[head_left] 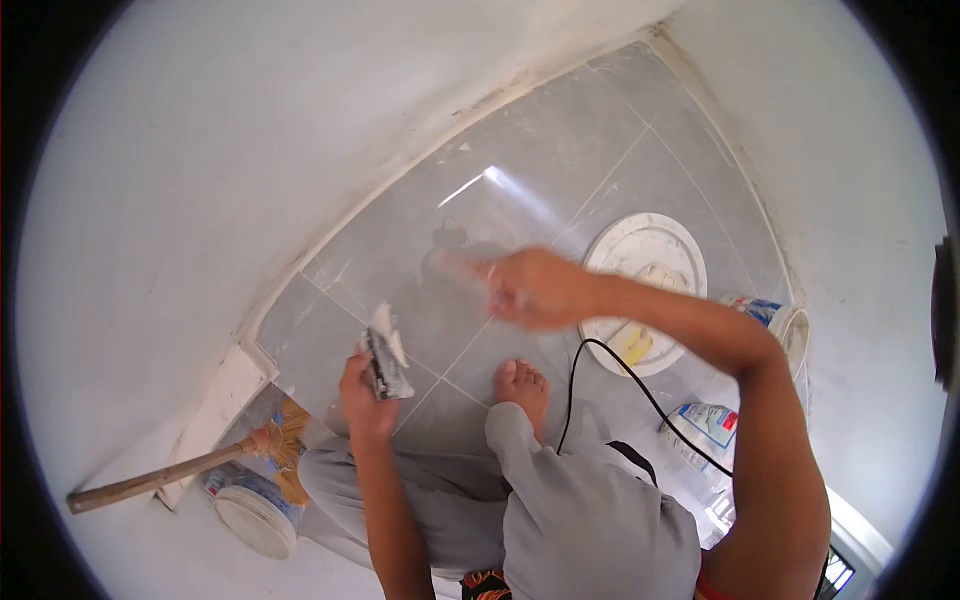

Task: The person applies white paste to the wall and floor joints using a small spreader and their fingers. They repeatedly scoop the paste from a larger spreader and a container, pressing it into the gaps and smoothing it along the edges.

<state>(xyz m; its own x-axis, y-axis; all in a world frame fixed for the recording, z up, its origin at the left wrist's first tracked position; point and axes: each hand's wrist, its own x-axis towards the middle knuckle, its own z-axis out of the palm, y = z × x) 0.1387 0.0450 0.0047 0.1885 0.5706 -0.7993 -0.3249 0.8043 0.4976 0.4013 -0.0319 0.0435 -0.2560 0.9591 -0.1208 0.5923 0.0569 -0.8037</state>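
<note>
My left hand (366, 398) is closed round a flat tool (383, 366) smeared with white paste, low over the grey tiles at left of centre. White paste (386, 326) stands up at the tool's far end. Reaching across the middle, my right hand (530, 288) has its index finger stretched out to the left, blurred by motion, with the other fingers curled. Nothing shows in it. Behind my right forearm lies a round white lid (648, 240) with white paste and a yellow piece (635, 345) on it.
A broom (170, 475) leans at the lower left beside a white bucket (255, 520). At the right are another bucket (792, 335), a labelled container (705, 428) and a black cable (640, 385). White walls meet at the far corner. My bare foot (524, 395) rests on the tiles.
</note>
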